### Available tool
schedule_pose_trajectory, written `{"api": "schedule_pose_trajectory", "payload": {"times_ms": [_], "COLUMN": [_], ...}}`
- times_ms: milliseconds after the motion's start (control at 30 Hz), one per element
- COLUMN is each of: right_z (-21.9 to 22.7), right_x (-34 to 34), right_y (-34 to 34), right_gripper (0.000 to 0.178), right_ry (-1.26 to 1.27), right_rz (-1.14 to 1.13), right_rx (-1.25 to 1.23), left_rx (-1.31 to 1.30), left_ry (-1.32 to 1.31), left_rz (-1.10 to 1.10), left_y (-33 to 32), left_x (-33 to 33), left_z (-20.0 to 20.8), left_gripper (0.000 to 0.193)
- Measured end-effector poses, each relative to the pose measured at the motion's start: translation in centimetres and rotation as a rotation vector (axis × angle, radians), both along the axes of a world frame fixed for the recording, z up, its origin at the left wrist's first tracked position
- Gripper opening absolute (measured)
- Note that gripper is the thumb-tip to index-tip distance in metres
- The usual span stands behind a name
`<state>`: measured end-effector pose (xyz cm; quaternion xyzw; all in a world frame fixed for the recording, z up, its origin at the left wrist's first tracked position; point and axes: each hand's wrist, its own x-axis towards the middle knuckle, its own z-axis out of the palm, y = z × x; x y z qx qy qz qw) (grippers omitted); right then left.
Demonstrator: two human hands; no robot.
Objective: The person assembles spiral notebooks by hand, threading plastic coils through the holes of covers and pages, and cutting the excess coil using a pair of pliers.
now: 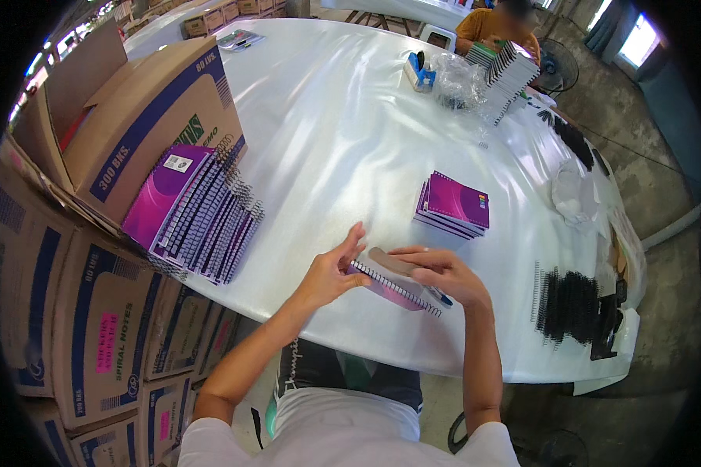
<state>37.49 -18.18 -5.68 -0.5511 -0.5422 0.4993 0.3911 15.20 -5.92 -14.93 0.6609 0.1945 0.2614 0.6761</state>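
A spiral notebook with a purple-pink cover stands tilted on the table, its black wire coil along the upper edge and one coil end sticking out past the right corner. My left hand grips its left end, thumb on the near side and index finger raised. Bent over the far side is my right hand, its fingertips closed on a flat brown piece with a rounded end. Beneath the right palm shows a small blue-and-dark object, mostly covered by the hand.
Purple notebooks are stacked ahead to the right; several coiled ones lean by an opened carton at left. Black wire coils lie at right. Cartons fill the lower left. Across the table, a person sits behind stacked books.
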Motion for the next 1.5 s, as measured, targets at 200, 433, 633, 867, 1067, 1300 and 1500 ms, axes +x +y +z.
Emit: {"api": "schedule_pose_trajectory", "payload": {"times_ms": [200,433,633,867,1067,1300,1500], "right_z": [1.2,-4.1,-7.4,-0.7,0.0,2.2,-0.2], "right_x": [5.1,0.9,-1.9,-10.0,-10.2,-6.6,-3.9], "right_y": [-9.1,-8.1,-4.9,-5.1,-4.8,-3.3,-3.3], "right_gripper": [0.040,0.040,0.044,0.045,0.042,0.031,0.033], "right_ry": [-0.582,-0.998,-1.169,-0.845,-0.923,0.379,-0.301], "right_rz": [-0.343,-0.541,-0.534,-0.415,-0.369,0.045,-0.187], "right_rx": [0.102,0.215,0.332,0.560,0.607,-0.364,0.174], "left_rx": [-0.009,-0.181,0.098,0.814,0.901,1.187,1.546], "left_ry": [0.052,-0.114,0.139,0.415,0.435,0.511,0.651], "left_rz": [-0.250,-0.029,0.077,0.380,0.393,0.389,0.544], "left_y": [1.0,-1.2,-2.3,-3.9,-4.5,-4.4,-1.4], "left_x": [-0.5,-1.2,-1.0,-1.7,-1.8,-3.6,-8.8], "left_z": [2.3,2.5,2.8,6.2,6.4,7.8,17.6], "left_gripper": [0.044,0.045,0.056,0.054,0.065,0.074,0.070]}}
